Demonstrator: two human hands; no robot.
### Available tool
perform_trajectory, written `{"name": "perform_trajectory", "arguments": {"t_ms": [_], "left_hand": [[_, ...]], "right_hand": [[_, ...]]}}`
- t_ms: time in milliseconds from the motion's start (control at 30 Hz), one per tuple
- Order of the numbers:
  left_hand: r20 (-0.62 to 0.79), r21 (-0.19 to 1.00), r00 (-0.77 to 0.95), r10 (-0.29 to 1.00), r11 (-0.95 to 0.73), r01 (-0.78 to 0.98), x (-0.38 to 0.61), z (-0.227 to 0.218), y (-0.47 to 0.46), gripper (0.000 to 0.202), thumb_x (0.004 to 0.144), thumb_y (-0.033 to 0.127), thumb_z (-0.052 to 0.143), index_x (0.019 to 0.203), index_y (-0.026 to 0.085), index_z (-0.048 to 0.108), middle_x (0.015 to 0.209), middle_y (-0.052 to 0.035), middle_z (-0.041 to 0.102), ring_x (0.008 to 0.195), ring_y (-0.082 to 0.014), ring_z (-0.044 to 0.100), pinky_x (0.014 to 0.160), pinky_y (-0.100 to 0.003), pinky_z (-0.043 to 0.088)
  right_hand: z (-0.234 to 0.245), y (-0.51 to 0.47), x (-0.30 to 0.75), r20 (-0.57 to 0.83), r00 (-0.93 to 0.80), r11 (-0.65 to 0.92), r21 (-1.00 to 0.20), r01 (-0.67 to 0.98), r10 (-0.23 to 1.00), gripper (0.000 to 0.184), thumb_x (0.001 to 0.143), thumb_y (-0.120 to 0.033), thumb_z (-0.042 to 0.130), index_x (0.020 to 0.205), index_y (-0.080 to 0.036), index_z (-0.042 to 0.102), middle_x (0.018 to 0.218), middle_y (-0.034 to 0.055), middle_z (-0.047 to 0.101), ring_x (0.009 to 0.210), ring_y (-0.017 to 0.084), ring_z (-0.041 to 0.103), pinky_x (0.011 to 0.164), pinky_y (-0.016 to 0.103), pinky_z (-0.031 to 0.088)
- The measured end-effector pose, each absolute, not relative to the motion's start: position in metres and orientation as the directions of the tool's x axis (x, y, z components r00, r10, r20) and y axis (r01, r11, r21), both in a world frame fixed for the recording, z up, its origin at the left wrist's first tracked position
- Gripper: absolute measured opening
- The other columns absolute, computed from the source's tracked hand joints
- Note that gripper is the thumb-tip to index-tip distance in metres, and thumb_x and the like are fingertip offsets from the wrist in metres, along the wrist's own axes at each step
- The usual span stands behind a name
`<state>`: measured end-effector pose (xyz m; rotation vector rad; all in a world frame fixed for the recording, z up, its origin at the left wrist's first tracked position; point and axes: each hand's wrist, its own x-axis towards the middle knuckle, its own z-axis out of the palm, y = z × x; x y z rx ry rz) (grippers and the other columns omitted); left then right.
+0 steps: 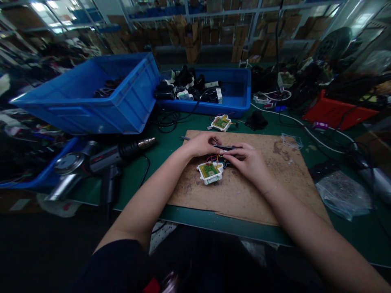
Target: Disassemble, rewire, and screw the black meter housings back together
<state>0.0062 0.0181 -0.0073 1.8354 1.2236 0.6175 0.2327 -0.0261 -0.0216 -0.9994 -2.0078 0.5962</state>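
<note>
Above the brown board, my left hand (203, 145) and my right hand (251, 162) meet with bent fingers. Between them they pinch a slim black part (225, 147), partly hidden by the fingers; its exact kind is unclear. Just below hangs or lies a green circuit board in a white plastic frame (210, 172), with red, yellow and dark wires running up toward the fingers. A second white-framed circuit board (221, 122) lies beyond the hands, near a small black piece (256, 119).
A worn brown board (244, 199) lies on the green table. At left are a heat gun (105, 158) and a large blue bin (88, 112). Behind, a blue tray (226, 106) holds black and white parts. Right: a clear plastic bag (343, 193) and a red box (330, 112).
</note>
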Motion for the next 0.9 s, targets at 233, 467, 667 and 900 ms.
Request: {"name": "perform_trajectory", "arguments": {"t_ms": [233,467,667,900], "left_hand": [[0.238,0.822,0.055,0.970,-0.231,0.520,0.001,-0.001,-0.038,0.026,0.089,0.035,0.066,0.109,0.018,0.065,0.109,-0.0072,0.072,0.098,-0.0195,0.069,0.084,-0.034,0.056],[0.192,0.724,0.162,0.968,-0.251,0.643,-0.037,0.004,-0.121,0.045,0.092,0.022,0.053,0.137,0.023,0.048,0.140,-0.0097,0.057,0.130,-0.0245,0.055,0.111,-0.046,0.046],[0.241,0.428,0.202,0.949,-0.291,0.855,-0.021,-0.009,-0.142,0.088,0.080,0.048,0.074,0.150,0.022,0.029,0.153,-0.0176,0.043,0.142,-0.0383,0.039,0.117,-0.061,0.031],[0.263,0.506,0.203,0.943,-0.314,0.803,-0.004,-0.020,-0.118,0.080,0.076,0.036,0.079,0.141,0.022,0.035,0.135,-0.0141,0.061,0.125,-0.0329,0.059,0.107,-0.052,0.043]], "right_hand": [[-0.021,-0.031,0.233,0.438,-0.394,0.589,-0.624,0.513,0.808,0.020,0.092,-0.034,0.067,0.108,-0.029,0.078,0.113,0.0072,0.069,0.104,0.025,0.066,0.094,0.046,0.054],[-0.018,-0.035,0.232,0.449,-0.421,0.614,-0.535,0.580,0.788,0.024,0.096,-0.034,0.060,0.112,-0.028,0.077,0.116,0.0095,0.067,0.105,0.026,0.065,0.092,0.045,0.056],[-0.014,-0.051,0.234,0.417,-0.488,0.636,-0.393,0.664,0.767,0.031,0.096,-0.030,0.056,0.123,-0.026,0.070,0.134,0.0135,0.059,0.121,0.032,0.058,0.098,0.051,0.054],[-0.013,-0.061,0.240,0.363,-0.572,0.676,-0.332,0.658,0.735,0.065,0.085,-0.050,0.068,0.142,-0.024,0.054,0.148,0.0189,0.046,0.131,0.040,0.051,0.097,0.058,0.053]]}}
